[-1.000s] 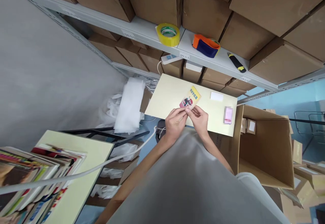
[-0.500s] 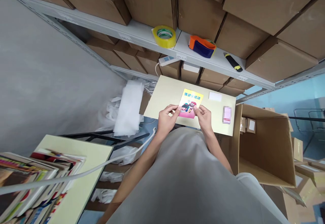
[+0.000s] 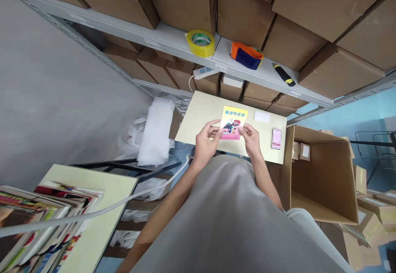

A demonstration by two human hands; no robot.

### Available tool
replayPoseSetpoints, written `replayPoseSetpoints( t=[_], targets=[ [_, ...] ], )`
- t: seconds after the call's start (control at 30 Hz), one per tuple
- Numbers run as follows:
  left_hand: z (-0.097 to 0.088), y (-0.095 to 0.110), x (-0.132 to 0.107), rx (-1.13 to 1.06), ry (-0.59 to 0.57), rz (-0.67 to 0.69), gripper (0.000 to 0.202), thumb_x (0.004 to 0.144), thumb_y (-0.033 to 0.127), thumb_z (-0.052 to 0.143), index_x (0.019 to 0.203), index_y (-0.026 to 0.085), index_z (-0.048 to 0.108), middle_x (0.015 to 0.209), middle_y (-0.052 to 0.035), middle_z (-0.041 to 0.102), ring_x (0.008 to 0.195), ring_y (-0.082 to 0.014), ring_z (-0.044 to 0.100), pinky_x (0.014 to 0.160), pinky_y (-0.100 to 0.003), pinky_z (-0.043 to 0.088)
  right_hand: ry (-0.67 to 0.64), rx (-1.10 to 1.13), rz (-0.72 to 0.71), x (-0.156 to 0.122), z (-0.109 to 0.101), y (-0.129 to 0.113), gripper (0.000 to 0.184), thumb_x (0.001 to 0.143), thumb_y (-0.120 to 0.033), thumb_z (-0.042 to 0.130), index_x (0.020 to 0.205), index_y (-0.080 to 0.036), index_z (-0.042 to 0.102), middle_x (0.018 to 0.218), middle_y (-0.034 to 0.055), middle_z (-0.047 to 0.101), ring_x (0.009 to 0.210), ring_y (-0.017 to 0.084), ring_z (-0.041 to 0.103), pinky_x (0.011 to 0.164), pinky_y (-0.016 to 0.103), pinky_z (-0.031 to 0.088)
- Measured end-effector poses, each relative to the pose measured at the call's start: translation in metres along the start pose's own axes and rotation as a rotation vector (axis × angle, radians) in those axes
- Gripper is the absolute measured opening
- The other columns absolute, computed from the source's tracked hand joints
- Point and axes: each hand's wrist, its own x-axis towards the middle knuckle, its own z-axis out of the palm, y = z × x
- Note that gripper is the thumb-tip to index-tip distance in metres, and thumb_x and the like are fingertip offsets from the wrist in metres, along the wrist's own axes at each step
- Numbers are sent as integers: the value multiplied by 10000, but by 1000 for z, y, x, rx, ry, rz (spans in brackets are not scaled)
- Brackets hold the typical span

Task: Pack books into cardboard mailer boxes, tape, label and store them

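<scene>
A thin children's book (image 3: 232,127) with a yellow and pink cover, cartoon figures and blue Chinese lettering is held up over the pale table (image 3: 198,114). My left hand (image 3: 208,141) is at its left edge, thumb against the cover's lower corner and the other fingers bent and slightly spread. At the lower right edge, my right hand (image 3: 252,140) pinches the book with the thumb on the front; its other fingertips are partly hidden. To the right on the table lie a small white slip (image 3: 262,116) and a pink, blurred-out phone-like object (image 3: 276,138).
Yellow tape (image 3: 210,49), an orange and blue tape dispenser (image 3: 246,56) and a box cutter (image 3: 284,74) lie on the shelf (image 3: 176,37) ahead. A large open carton (image 3: 324,174) stands right. Books (image 3: 46,227) fill the left table, crossed by a white cable (image 3: 123,200).
The book has turned a little more upright and shifted slightly right. My left fingers have loosened and spread from the thumb, and my right hand has moved slightly outward.
</scene>
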Motion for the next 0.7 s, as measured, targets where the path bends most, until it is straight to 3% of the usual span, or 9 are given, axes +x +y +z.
replayPoseSetpoints(
  t=[0.07,0.17,0.23,0.37,0.47,0.57,0.7],
  targets=[
    [-5,-17,13,-153,-24,-129,669,896,697,860,1325,186,800,1010,-113,872,951,-269,838,869,-379,686,4,-42,-10,-6,0,-3,560,784,-704,958,1040,-216,853,1000,75,878,845,216,762,780,341,644],
    [-3,-31,23,-203,-52,-177,672,816,704,896,1220,170,846,1151,-159,880,1102,-323,844,1004,-449,691,0,-105,-55,-21,13,-8,496,804,-694,946,955,-227,875,942,63,854,784,208,725,654,319,596],
    [3,-30,22,-216,-125,-185,592,813,660,892,1133,162,876,1184,-173,876,1148,-353,836,1036,-481,689,-42,-187,-132,-33,26,-11,413,859,-652,926,932,-247,897,928,55,831,796,208,720,663,320,596],
    [15,-17,11,-423,-291,-311,537,805,571,886,1130,143,885,1188,-194,872,1119,-401,834,868,-482,721,-107,-377,-351,-52,48,-13,236,999,-515,840,1028,-303,940,934,51,794,841,218,720,816,358,640],
    [16,-14,6,-568,-275,-364,515,826,569,859,1125,150,884,1207,-191,869,1164,-404,826,915,-486,718,-134,-480,-442,-58,53,-8,199,1058,-440,788,1095,-315,939,962,53,794,877,220,739,894,361,654],
    [8,-22,7,-574,-268,-345,501,817,529,897,1143,149,875,1206,-184,868,1223,-403,808,1037,-513,686,-150,-501,-511,-55,50,-2,191,1073,-410,786,1115,-286,926,965,52,798,846,201,737,830,343,657],
    [-10,-40,13,-479,-100,-290,544,786,482,981,1218,181,847,1198,-136,863,1189,-312,802,1091,-450,651,0,-441,-474,-38,33,1,257,1079,-460,764,1161,-258,900,1021,66,832,895,208,768,765,328,661]
  ],
)
